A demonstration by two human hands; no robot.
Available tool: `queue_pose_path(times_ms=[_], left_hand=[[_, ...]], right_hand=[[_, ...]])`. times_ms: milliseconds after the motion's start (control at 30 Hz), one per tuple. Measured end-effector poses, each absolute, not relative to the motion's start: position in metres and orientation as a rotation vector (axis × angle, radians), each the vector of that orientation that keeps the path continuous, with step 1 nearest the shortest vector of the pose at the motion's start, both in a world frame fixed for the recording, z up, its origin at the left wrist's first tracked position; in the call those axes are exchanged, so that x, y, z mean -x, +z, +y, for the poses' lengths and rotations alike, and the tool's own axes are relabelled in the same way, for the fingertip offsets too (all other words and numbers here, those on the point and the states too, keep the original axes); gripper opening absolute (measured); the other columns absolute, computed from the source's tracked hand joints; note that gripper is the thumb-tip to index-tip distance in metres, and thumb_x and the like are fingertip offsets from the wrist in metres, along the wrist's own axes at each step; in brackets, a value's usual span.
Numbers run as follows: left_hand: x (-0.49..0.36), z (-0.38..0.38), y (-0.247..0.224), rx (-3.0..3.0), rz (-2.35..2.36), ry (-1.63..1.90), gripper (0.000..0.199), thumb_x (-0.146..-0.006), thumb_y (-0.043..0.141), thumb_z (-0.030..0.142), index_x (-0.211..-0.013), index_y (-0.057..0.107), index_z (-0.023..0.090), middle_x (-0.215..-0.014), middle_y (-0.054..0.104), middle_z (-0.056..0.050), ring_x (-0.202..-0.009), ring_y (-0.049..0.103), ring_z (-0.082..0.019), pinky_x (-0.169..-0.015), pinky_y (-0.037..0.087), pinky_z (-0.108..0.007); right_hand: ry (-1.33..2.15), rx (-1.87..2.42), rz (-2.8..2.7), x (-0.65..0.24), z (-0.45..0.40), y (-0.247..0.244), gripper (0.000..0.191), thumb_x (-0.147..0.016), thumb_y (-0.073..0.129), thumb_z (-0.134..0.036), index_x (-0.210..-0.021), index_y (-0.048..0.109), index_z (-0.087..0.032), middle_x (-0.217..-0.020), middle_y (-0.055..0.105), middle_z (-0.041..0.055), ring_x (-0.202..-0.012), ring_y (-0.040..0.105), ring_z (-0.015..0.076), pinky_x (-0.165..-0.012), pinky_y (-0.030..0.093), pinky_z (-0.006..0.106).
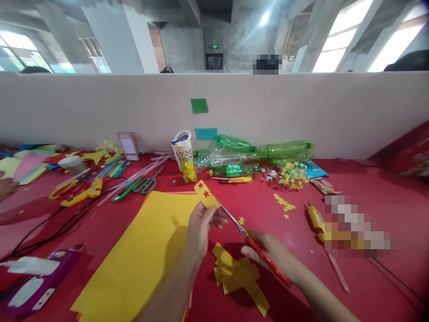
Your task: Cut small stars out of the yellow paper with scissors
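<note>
Step in hand, as I read it: cutting a strip (212, 201) with scissors (255, 245). The work sits near the centre of the frame, over the red table (295, 277).

Left hand (198, 230): thumb and fingers pinch the strip's lower end. Right hand (274, 251): curled round the red handles, gripping them. How far the blades are parted I cannot tell from here, nor whether the strip lies between them; their tips reach its right edge, very near the left fingertips.

Strip lies just left of centre, beside the upper right corner of a yellow sheet (150, 241). Long axis slants from upper left to lower right, free end pointing upper left. Two star-shaped red marks along it; I take them for holes showing the red behind.

Scissors run on much the same diagonal: tips to the upper left, handle ends to the lower right.

Next move calls, I judge, for a steady pinch, blades set square across the strip and left fingertips out of their line.

Nearby: one loose star (241, 220) right of the blades, scraps (238, 273) at lower centre between the forearms.
</note>
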State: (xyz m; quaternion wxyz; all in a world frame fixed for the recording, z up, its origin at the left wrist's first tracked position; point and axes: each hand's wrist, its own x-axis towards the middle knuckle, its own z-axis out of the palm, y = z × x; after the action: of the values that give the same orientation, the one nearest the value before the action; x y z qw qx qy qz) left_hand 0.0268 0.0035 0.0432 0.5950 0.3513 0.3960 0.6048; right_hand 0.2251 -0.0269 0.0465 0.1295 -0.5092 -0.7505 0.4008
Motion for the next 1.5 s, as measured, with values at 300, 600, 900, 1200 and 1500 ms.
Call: queue_pose_path(times_ms=[300, 600, 900, 1200, 1500], left_hand=[[-0.0283, 0.0008, 0.0425, -0.838, 0.907, 1.371, 0.011, -0.08, 0.059, 0.025, -0.082, 0.056, 0.015, -0.062, 0.064, 0.0, -0.045, 0.057, -0.009, -0.044, 0.04, -0.018], [-0.0296, 0.0028, 0.039, -0.813, 0.909, 1.439, 0.013, -0.077, 0.063, 0.025, -0.084, 0.059, 0.014, -0.064, 0.062, 0.0, -0.051, 0.057, -0.009, -0.045, 0.042, -0.02], [-0.0294, 0.0018, 0.0425, -0.835, 0.918, 1.462, 0.012, -0.078, 0.062, 0.026, -0.082, 0.059, 0.015, -0.062, 0.06, 0.001, -0.049, 0.054, -0.008, -0.046, 0.041, -0.02], [-0.0316, 0.0002, 0.0413, -0.817, 0.906, 1.453, 0.011, -0.079, 0.062, 0.026, -0.082, 0.059, 0.016, -0.063, 0.059, 0.002, -0.049, 0.053, -0.008, -0.046, 0.041, -0.02], [-0.0312, -0.0005, 0.0433, -0.808, 0.901, 1.44, 0.01, -0.079, 0.061, 0.025, -0.084, 0.059, 0.016, -0.064, 0.059, 0.002, -0.049, 0.052, -0.008, -0.046, 0.04, -0.02]], right_hand=[[1.336, 1.331, -2.092, -0.2233, -0.0287, 0.0449, 0.04, -0.084, 0.049, -0.056, -0.072, 0.044, -0.018, -0.064, 0.038, -0.0044, -0.059, 0.034, 0.0109, -0.052, 0.029, 0.021], [1.458, 1.252, -2.014, -0.2219, -0.0284, 0.0452, 0.041, -0.086, 0.047, -0.056, -0.07, 0.037, -0.019, -0.065, 0.031, -0.0053, -0.059, 0.03, 0.0099, -0.051, 0.026, 0.021], [1.635, 1.281, -1.834, -0.2177, -0.0331, 0.0449, 0.041, -0.084, 0.051, -0.057, -0.071, 0.038, -0.02, -0.06, 0.032, -0.0068, -0.052, 0.032, 0.008, -0.046, 0.024, 0.02], [1.719, 1.264, -1.746, -0.2154, -0.0354, 0.0459, 0.041, -0.086, 0.045, -0.058, -0.072, 0.037, -0.02, -0.055, 0.031, -0.0084, -0.045, 0.031, 0.0059, -0.043, 0.024, 0.018], [1.72, 1.292, -1.738, -0.2147, -0.0358, 0.0478, 0.043, -0.085, 0.045, -0.06, -0.071, 0.037, -0.02, -0.056, 0.032, -0.0076, -0.045, 0.031, 0.006, -0.042, 0.024, 0.019]])
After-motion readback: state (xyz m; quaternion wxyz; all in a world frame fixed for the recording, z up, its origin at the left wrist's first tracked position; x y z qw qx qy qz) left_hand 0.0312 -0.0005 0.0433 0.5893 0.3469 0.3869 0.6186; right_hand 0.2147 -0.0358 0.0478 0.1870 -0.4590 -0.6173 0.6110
